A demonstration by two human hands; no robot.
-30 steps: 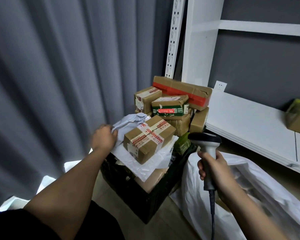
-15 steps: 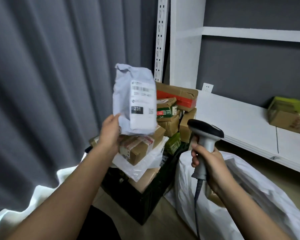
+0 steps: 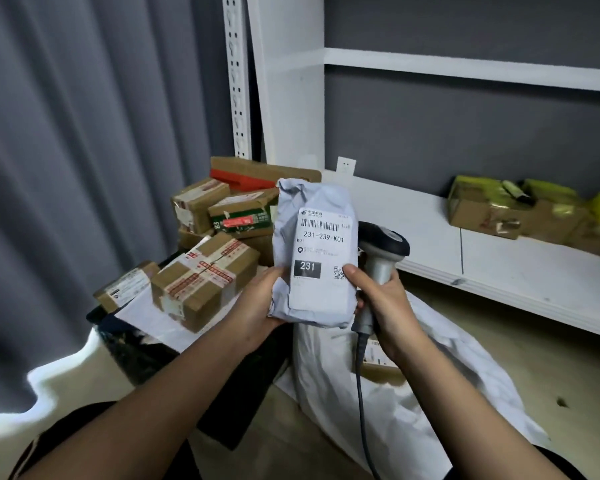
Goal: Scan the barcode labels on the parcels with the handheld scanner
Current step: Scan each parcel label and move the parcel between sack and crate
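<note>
A grey plastic mailer parcel (image 3: 312, 216) stands upright at the centre, its white barcode label (image 3: 323, 244) reading 231-239-K01 facing me. My left hand (image 3: 257, 306) grips its lower left edge from behind. My right hand (image 3: 385, 306) holds the handle of the handheld scanner (image 3: 383, 249), and its thumb presses the parcel's lower right edge. The scanner's black head sits just behind and to the right of the parcel, its cable hanging down.
Several taped cardboard boxes (image 3: 205, 275) are piled on a black crate (image 3: 142, 351) at the left. A large white sack (image 3: 413, 393) lies on the floor below my right hand. A white shelf (image 3: 499, 268) at the right carries more boxes (image 3: 520, 213). A grey curtain (image 3: 84, 133) hangs at the left.
My left hand lifted the grey mailer off the pile, then brought it down and right. My right hand with the scanner moved in until its thumb met the parcel.
</note>
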